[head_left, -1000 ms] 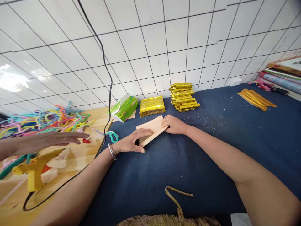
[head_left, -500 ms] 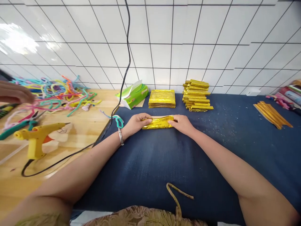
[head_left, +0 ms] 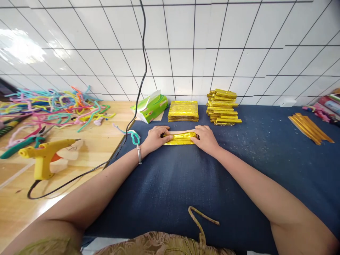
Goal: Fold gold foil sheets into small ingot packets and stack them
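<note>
A sheet of gold foil paper (head_left: 181, 138), partly folded over, lies low on the dark blue cloth, with a paler strip along its far edge. My left hand (head_left: 156, 137) grips its left end, thumb on top and fingers curled at the far side. At the opposite end my right hand (head_left: 205, 139) holds it the same way. Just beyond the hands sits a neat stack of flat gold foil sheets (head_left: 183, 111). Right of that rises a pile of narrow folded gold strips (head_left: 222, 107).
A green tissue pack (head_left: 152, 108) stands behind my left hand. On the wooden table at left are a yellow glue gun (head_left: 45, 156), green-handled pliers (head_left: 20, 147) and tangled pipe cleaners (head_left: 63, 106). A black cable (head_left: 143, 67) hangs down. Folded golden paper (head_left: 310, 128) lies far right.
My hands have brought the gold foil paper down flatter, and more of its pale far strip shows. Another person's hand at the left edge has gone from view.
</note>
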Demonstrator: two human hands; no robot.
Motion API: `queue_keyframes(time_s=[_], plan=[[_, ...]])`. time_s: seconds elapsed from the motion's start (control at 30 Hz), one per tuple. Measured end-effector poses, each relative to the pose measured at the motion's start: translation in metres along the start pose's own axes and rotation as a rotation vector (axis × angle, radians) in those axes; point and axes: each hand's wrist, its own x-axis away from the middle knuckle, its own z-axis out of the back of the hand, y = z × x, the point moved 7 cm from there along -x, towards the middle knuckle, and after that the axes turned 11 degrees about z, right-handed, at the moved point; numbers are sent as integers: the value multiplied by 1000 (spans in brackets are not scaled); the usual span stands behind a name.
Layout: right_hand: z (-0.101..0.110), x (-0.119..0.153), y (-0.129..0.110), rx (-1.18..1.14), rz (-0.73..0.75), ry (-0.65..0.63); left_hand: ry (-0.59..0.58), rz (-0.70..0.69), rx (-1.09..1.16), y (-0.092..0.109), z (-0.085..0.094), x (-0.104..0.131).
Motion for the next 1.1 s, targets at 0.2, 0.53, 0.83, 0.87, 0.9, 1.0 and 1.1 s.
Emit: queue_keyframes(time_s=[0.2, 0.53, 0.83, 0.87, 0.9, 1.0, 1.1], plan=[[-2, -1, 3, -33, -17, -26, -45, -24, 33, 1, -3, 0], [-3, 0, 4, -59, -5, 4, -100, -108, -29, 9, -9, 1], [-2, 0, 4, -61, -28, -21, -131, -152, -4, 21, -9, 7], [-2, 0, 4, -64, -27, -18, -120, -153, 11, 24, -7, 9], [-2, 0, 4, -70, -26, -13, -107, -156, 28, 26, -6, 11], [-3, 0, 7, -104, -26, 8, -65, -183, 65, 34, -3, 15], [-4, 0, 10, -167, -31, 27, -6, -176, 81, 37, 2, 17]])
